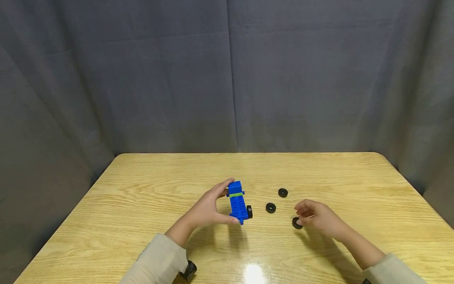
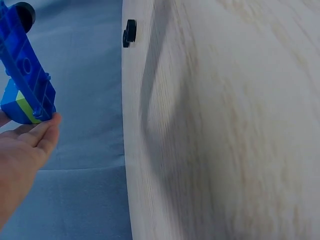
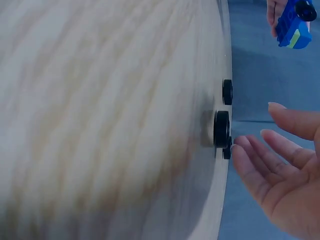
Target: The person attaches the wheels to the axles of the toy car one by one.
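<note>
A blue toy building-block car base (image 1: 238, 206) with a lime-green stripe is held up off the table by my left hand (image 1: 209, 209), between the thumb at its near end and the fingers at its far end. One black wheel (image 1: 250, 212) sits on its right side. My right hand (image 1: 320, 219) hovers by a loose black tyre (image 1: 295, 224), thumb and fingers spread apart. From the right wrist view, a gap shows between that hand (image 3: 287, 185) and the large near tyre (image 3: 221, 129). The left wrist view shows the underside of the car base (image 2: 25, 65).
Two more black tyres (image 1: 282, 193) (image 1: 270, 208) lie flat on the wooden table (image 1: 159, 169), between the hands and farther back. A grey curtain (image 1: 177, 79) hangs behind the table's far edge and along both sides.
</note>
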Demonstrator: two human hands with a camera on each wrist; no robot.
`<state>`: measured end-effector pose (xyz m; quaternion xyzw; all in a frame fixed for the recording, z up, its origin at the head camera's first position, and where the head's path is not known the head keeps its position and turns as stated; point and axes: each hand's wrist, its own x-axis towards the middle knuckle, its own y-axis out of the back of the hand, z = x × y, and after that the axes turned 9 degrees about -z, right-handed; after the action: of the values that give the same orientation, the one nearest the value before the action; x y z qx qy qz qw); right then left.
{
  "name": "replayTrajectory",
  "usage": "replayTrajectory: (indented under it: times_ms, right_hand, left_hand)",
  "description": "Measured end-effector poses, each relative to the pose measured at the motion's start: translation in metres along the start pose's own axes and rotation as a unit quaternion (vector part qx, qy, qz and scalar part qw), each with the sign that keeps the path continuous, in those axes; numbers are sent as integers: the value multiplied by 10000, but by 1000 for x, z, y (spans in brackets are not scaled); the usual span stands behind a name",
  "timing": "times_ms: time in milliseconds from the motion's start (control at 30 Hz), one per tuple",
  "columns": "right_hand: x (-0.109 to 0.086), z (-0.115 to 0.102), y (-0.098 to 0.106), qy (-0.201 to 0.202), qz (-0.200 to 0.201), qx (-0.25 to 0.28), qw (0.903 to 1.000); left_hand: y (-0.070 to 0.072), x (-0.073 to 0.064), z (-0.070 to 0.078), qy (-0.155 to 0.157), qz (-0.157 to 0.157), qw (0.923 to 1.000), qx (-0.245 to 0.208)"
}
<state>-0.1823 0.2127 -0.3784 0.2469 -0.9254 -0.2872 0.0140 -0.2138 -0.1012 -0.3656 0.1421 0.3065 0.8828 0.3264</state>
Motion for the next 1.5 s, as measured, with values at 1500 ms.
replayTrajectory:
  times_ms: [1500]
  right_hand:
    - [11, 6, -7, 37, -270, -1784, 9836]
  left_hand:
    - [4, -6, 9, -141, 342, 9993, -65]
